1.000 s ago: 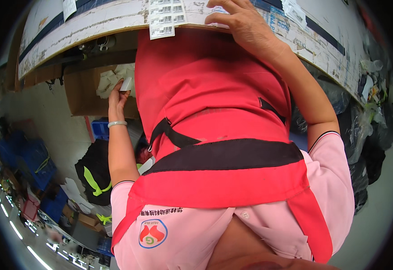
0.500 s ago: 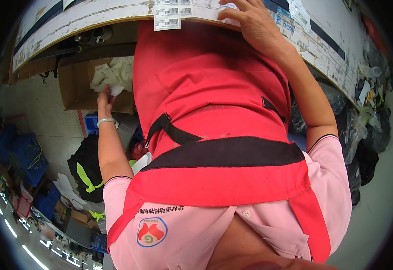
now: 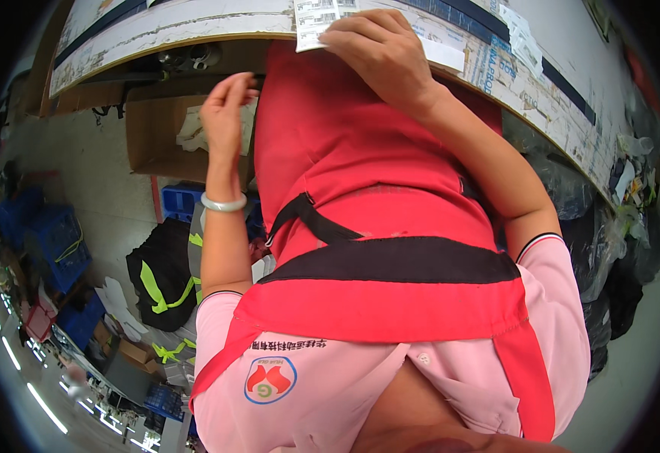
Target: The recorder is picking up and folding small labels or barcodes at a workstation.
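White label sheet, black-printed rows, overhanging worktable front edge; right hand, fingers bent at its corner, pinch unclear. Left hand: loosely curled, contents indeterminable.

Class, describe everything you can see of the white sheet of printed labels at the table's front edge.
The white sheet of printed labels looks like thin paper, its small labels in columns with dark print too small to read here. It lies on the worn white tabletop, its near end jutting past the front edge above the red cloth apron. The right hand touches it near its lower right corner, covering part; whether it grips is unclear. The picture's top edge cuts off the far end.
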The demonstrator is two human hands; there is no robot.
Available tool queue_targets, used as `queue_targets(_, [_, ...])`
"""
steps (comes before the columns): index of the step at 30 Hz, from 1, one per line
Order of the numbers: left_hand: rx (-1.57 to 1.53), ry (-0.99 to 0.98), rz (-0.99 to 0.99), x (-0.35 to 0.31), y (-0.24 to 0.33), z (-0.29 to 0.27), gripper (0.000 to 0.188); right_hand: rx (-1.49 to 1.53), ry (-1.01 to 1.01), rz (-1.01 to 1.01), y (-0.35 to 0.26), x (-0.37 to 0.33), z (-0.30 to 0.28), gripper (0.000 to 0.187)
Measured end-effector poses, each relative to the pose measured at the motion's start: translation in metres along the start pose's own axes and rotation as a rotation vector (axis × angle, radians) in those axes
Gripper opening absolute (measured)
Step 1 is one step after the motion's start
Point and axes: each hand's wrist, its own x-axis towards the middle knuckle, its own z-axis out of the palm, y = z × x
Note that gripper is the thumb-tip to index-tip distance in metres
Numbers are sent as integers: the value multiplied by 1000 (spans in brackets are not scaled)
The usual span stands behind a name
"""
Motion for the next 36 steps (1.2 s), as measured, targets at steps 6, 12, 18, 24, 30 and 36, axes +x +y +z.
queue_targets(6, [-468, -388, -209, -22, 63, 70, 47, 463, -168, 139, -54, -15, -25, 15])
queue_targets(12, [-294, -359, -130, -32, 73, 87, 22, 848, -168, 693, -58, -23, -60, 19])
queue_targets(18, [-149, -492, -71, -53, 89, 105, 17, 1010, -224, 1006, -28, -22, -75, 15])
queue_targets(24, [-203, -495, -79, -50, 90, 112, 17, 1114, -272, 990, -27, -25, -84, 14])
queue_targets(30, [-196, -546, -132, -48, 89, 109, 15, 1162, -348, 955, -20, -28, -87, 16])
queue_targets(36, [-193, -532, 68, -50, 95, 121, 15, 1545, -355, 1209, -21, -39, -81, 20])
